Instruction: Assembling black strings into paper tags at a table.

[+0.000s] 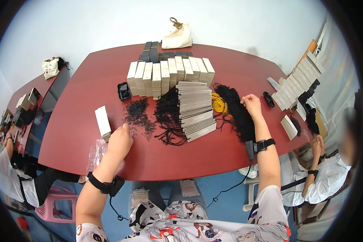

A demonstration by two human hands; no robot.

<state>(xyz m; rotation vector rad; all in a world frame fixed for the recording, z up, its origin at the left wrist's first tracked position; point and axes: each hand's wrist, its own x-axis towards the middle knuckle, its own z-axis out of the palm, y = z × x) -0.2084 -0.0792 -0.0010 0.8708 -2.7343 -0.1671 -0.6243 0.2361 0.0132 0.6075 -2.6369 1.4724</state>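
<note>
While the left hand (pixel 120 142) rests just beside a short stack of white cards (pixel 103 121), its fingers are curled inward, tips pointing toward a scatter of loose black bits (pixel 139 113). We see mainly the back of this hand, so we cannot tell whether the fingertips grip anything or whether the hand touches the stack. Mid-table, we note a fanned row of pale tags (pixel 195 107) with a fringe of black strings (pixel 167 111) along its left side, then a tangle of yellow bands (pixel 219 103). Right hand (pixel 253 106): raised at a long bundle of black cords (pixel 234 109), fingers bent, thumb and forefinger drawn close together; we cannot tell whether a strand is pinched.

Obscured, again left to right: a co-worker in white (pixel 10 183) is cropped by the dark rim; crumpled clear plastic (pixel 94 155) is partly covered by the left forearm; dark blocks (pixel 151 52) sit partly hidden behind upright white stacks (pixel 169 74). At far right, another person's hands (pixel 318 147) are close together, their contents too small for us to make out.
</note>
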